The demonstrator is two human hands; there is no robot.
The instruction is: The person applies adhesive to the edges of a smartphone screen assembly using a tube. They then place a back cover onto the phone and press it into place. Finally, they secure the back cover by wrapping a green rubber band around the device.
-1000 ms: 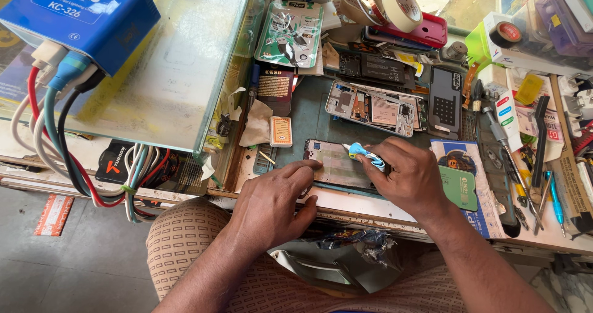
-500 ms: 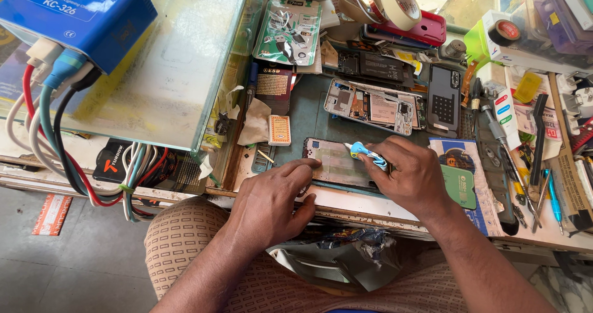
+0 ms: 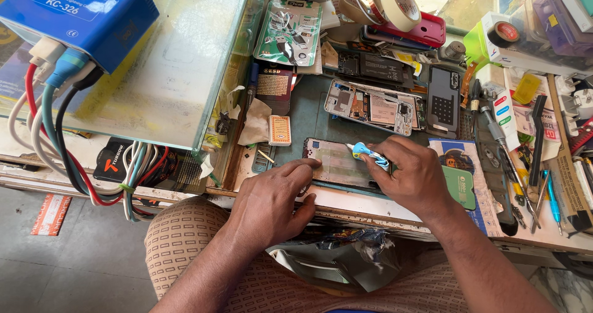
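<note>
Left hand (image 3: 272, 199) palm down at the near edge of the tabletop (image 3: 309, 118), forearm rising from the lower left, fingers curled loosely and holding nothing, index fingertip pressed on the left end of the phone frame (image 3: 336, 163). Right hand (image 3: 411, 177) palm down just to the right, forearm coming in from the lower right, thumb and forefinger pinched narrow on a small blue tool (image 3: 364, 153), its tip set on the frame's upper right part. Phone frame flat on the green mat, close to the tabletop's front edge, between the two hands; long axis running left to right, tilted slightly down toward the right, open side facing up. Blue tool slanted, free end aimed up and left, the rest hidden under the fingers. Beyond the frame, an opened phone (image 3: 370, 106) lying at much the same angle, a black phone back (image 3: 443, 101) upright beside it. Screwdrivers (image 3: 500, 137) and tweezers off to the right, rolls of tape (image 3: 395, 4) at the back, blue charger box (image 3: 80, 13) on glass at far left.
</note>
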